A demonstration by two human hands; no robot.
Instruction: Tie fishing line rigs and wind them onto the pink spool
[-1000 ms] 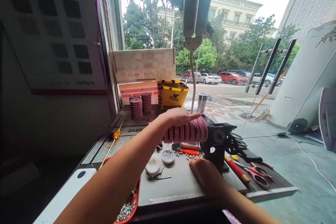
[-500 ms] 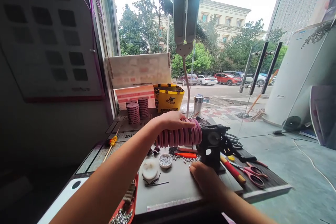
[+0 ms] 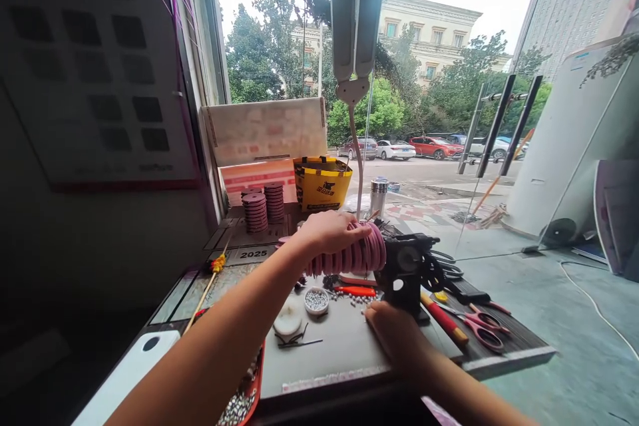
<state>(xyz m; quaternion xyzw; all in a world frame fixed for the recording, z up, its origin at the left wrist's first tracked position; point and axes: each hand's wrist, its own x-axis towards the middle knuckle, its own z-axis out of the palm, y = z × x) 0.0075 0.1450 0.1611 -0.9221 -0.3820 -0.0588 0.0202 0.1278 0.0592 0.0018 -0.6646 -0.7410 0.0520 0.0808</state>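
A row of pink-purple ridged discs (image 3: pixel 349 261) lies sideways against a black metal stand (image 3: pixel 407 279) on the work board. My left hand (image 3: pixel 332 231) is closed over the top of the row, fingers curving to the far side, where their tips are hidden. Low at the stand's foot, my right hand (image 3: pixel 394 326) is curled against the base; most of its fingers are out of sight. Near it lie small silvery beads (image 3: pixel 357 297), a bead-filled white dish (image 3: pixel 316 301), a round white pad (image 3: pixel 288 318) and a red-orange tool (image 3: pixel 355 291).
Pink scissors (image 3: pixel 486 331) and a red-yellow handled tool (image 3: pixel 452 326) lie right of the stand. Stacked discs (image 3: pixel 255 213) and a yellow bag (image 3: pixel 324 188) stand behind. A red tray (image 3: pixel 258 379) of metal pieces is at front left. A lamp arm (image 3: pixel 355 146) hangs over the back.
The view has shifted slightly. A pink edge now shows left of my left wrist, and the discs' lower edge sits a little higher. Both hands keep nearly the same places.
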